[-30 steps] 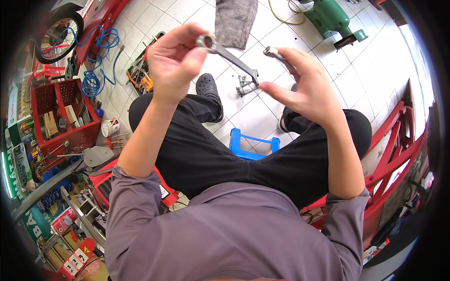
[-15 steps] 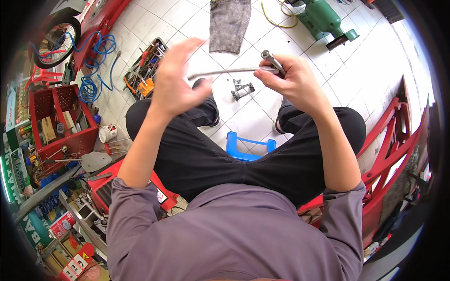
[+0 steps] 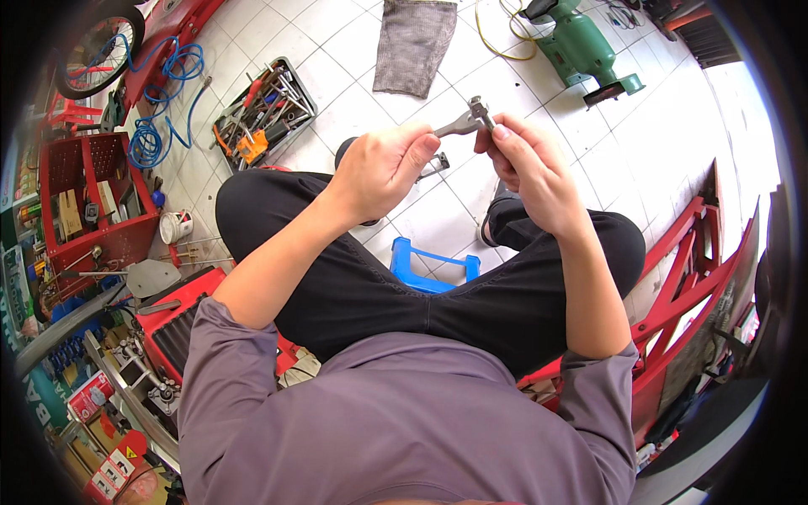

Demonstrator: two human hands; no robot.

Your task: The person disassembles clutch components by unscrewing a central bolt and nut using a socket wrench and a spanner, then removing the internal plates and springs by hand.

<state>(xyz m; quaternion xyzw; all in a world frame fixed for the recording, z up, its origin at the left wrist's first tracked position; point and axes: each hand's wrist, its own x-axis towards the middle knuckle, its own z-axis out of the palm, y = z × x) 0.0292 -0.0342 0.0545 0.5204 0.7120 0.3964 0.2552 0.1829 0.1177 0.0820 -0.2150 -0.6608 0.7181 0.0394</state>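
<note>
My left hand (image 3: 383, 172) is closed round the handle of a silver wrench (image 3: 454, 127). The wrench's jaw end points right and meets the head of a short, bolt-like metal piece (image 3: 480, 109). Pinched between thumb and fingers, that piece sits in my right hand (image 3: 537, 177), its head sticking out away from me. Both hands are raised above my knees, close together. On the floor beyond them, partly covered by my left hand, lies a small dark metal bracket-like part (image 3: 439, 164).
A black tray of tools (image 3: 268, 114) lies on the tiles at left, near a coiled blue hose (image 3: 150, 139) and a red box (image 3: 109, 236). A grey cloth (image 3: 414, 46) and a green machine (image 3: 585, 49) are ahead. Between my legs stands a blue plastic stool (image 3: 421, 273). Red frame bars (image 3: 682, 261) rise at right.
My left hand, open and empty before, has moved right and closed round the wrench handle. The wrench, earlier held by my right hand, now has its jaw end at the bolt-like piece's head.
</note>
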